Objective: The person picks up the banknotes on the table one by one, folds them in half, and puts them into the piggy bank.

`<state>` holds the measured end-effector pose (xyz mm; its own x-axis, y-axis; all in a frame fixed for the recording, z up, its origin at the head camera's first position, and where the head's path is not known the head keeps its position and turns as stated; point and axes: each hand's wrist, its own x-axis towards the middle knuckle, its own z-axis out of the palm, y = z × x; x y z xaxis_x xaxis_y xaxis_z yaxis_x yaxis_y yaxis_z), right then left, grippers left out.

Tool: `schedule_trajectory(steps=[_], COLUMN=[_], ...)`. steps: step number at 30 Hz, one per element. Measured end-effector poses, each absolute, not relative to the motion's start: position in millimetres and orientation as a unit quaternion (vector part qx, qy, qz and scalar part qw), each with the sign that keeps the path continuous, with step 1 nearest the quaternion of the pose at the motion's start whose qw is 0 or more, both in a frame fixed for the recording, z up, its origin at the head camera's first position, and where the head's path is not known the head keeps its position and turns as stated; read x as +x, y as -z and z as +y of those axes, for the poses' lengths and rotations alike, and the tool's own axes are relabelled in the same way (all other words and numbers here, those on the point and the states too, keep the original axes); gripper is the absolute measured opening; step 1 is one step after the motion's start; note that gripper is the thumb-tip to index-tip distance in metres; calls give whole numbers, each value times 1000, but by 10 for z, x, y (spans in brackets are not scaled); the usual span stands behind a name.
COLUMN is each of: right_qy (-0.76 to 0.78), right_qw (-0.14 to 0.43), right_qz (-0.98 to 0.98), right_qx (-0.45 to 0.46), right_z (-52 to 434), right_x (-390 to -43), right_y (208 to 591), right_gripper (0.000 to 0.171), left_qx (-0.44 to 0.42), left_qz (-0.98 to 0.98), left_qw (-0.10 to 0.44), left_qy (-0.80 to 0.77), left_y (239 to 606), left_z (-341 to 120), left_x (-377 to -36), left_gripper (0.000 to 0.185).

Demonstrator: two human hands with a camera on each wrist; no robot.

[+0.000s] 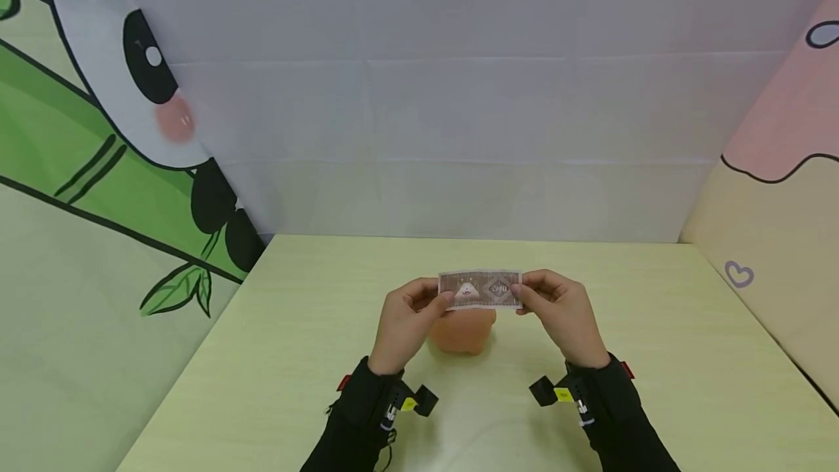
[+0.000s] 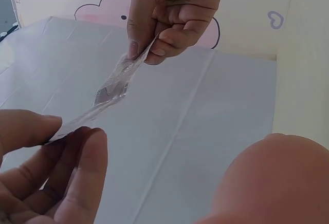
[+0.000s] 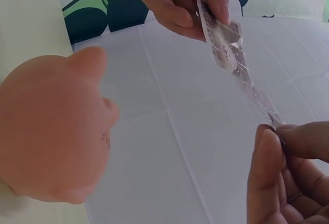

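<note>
A small brownish banknote [image 1: 481, 290] with a white border is held up and spread between both hands. My left hand [image 1: 405, 325] pinches its left end between thumb and fingers, and my right hand [image 1: 570, 317] pinches the right end the same way. Seen from the wrists, the banknote [image 2: 114, 86] looks creased and slightly twisted along its length. Behind and below it on the table stands an orange-pink piggy bank [image 1: 462, 333], its upper part hidden by the note in the head view. The right wrist view shows the piggy bank's [image 3: 51, 131] rounded body and an ear.
A pale yellow table [image 1: 314, 312] spreads under the hands. A plain greyish cloth [image 1: 459, 115] hangs behind its far edge. Printed cartoon panels stand at the left [image 1: 98, 253] and right [image 1: 773, 239] sides. Small cameras are strapped to both black-sleeved wrists.
</note>
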<state>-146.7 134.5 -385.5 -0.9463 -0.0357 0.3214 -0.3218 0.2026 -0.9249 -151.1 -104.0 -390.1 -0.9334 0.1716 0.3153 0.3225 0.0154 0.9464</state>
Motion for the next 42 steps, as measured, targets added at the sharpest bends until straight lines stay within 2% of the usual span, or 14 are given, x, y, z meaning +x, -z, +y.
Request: schedule_trajectory(steps=[15,24,42], right_qy=[-632,-630,-644], right_qw=[121,136,128], right_qz=[-753,-753,-740], right_qx=[136,136,147], right_z=[1319,1273,1164], right_x=[-1436,-1421,-1391], right_y=[3850,3854,3867], right_gripper=[17,14,13], left_qx=[-192,-200,-221], left_qz=[-719,-719,-702], left_qw=[73,88,92], left_qy=[663,660,671], left_y=[3813,3778,3791], left_z=[-1056,-1037,-948], left_x=[-1424,-1378,-1341], left_gripper=[26,25,22])
